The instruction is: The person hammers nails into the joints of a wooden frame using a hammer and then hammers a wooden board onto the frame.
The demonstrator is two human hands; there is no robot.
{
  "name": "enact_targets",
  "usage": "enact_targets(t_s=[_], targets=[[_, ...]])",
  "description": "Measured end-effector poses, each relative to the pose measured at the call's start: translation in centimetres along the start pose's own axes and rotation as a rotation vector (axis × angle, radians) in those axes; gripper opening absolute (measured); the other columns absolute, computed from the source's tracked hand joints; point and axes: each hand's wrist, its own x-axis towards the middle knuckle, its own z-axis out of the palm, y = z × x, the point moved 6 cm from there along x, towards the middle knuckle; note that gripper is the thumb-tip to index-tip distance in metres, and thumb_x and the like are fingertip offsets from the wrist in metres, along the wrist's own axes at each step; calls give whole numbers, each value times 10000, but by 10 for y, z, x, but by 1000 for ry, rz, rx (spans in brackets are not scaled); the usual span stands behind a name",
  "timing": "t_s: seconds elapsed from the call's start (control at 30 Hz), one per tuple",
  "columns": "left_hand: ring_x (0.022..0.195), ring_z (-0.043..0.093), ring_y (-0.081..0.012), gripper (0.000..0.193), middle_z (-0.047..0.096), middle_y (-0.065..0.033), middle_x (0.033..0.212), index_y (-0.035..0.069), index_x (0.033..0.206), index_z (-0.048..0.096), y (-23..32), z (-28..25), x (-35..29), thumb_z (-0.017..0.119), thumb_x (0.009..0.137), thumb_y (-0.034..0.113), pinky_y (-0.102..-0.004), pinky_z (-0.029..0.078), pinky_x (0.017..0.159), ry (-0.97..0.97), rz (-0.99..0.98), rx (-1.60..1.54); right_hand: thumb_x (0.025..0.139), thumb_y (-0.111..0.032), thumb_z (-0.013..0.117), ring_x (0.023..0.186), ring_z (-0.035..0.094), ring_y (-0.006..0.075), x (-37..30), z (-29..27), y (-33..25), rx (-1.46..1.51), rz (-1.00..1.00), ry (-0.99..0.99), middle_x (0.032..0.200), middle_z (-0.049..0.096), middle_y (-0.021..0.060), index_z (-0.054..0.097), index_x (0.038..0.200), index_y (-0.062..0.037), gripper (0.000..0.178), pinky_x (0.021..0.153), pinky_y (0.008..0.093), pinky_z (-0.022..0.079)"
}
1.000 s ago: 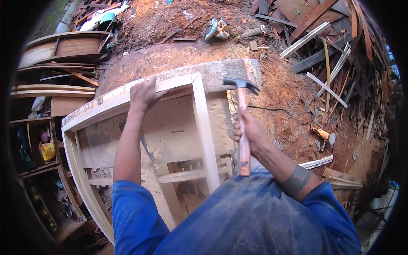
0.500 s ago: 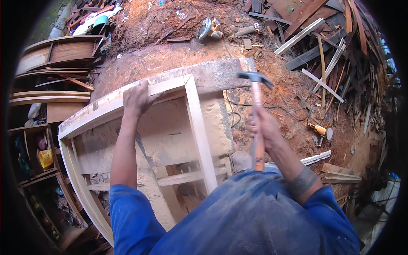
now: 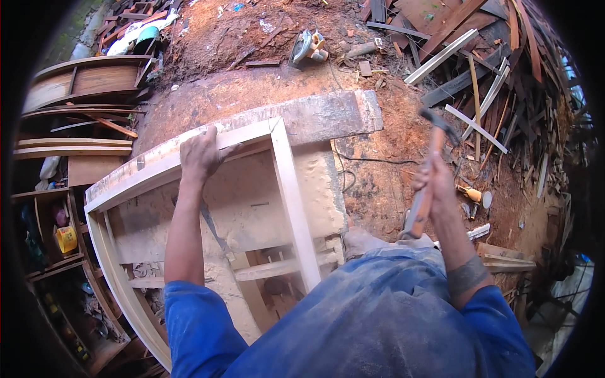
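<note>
In the view from the head, a pale wooden frame with a curved far side (image 3: pixel 292 192) lies on a dusty tan workbench (image 3: pixel 322 189), in front of the person and a bit to the left. The left hand (image 3: pixel 200 153) holds the frame's far side, thumb on the near edge and the other fingers bent over the top. I think it presses there so the frame can't slide. The right hand (image 3: pixel 440 184) is wrapped around the wooden handle of a claw hammer with a dark metal head (image 3: pixel 417 217), up in the air, well apart from the frame. It grips the handle's middle, maybe to make the hammer easy to steer.

The hammer's head is blurry. The left fingertips are hidden, so I can't tell how far down they reach. The dusty blue shirt (image 3: pixel 353 309) covers the frame's near part. The dark wooden shelves (image 3: pixel 57 269) are too shadowy to see well.
</note>
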Motion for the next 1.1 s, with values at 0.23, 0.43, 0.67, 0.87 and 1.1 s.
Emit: enact_targets(t_s=[0.23, 0.43, 0.67, 0.87, 1.1], targets=[[702, 703, -361, 683, 673, -172, 663, 70, 862, 601, 12, 4, 10, 651, 802, 748, -470, 535, 632, 39, 33, -7, 1075, -347, 483, 529, 460, 109, -22, 107, 123, 115, 399, -33, 676, 465, -11, 452, 979, -83, 282, 459, 301, 449], [760, 688, -384, 718, 673, -196, 722, 55, 909, 587, -3, 6, -4, 638, 791, 761, -486, 511, 692, -76, -41, 20, 1081, -384, 462, 536, 485, 88, 15, 0, -21, -57, -78, 114, 689, 470, -23, 458, 959, -80, 327, 459, 260, 485], [743, 701, -366, 649, 684, -182, 721, 60, 880, 590, 8, 6, 1, 691, 796, 696, -475, 531, 668, -7, 14, 50, 1108, -370, 353, 543, 449, 137, -18, 139, 99, 5, 328, -153, 628, 436, -19, 467, 879, -107, 367, 530, 312, 438], [722, 696, -371, 644, 676, -178, 701, 63, 863, 584, -1, 0, 0, 691, 802, 695, -478, 530, 663, 7, 11, 50, 1095, -399, 416, 516, 483, 94, 31, 26, -36, 13, -126, -67, 660, 433, -31, 452, 957, -48, 379, 453, 260, 492], [755, 689, -396, 719, 672, -190, 713, 58, 905, 581, 24, 9, 7, 631, 796, 767, -497, 506, 677, -48, 33, 18, 1059, -367, 526, 503, 487, 115, -29, 116, 119, -112, 389, -235, 666, 482, 7, 447, 1004, -88, 295, 415, 287, 455]])
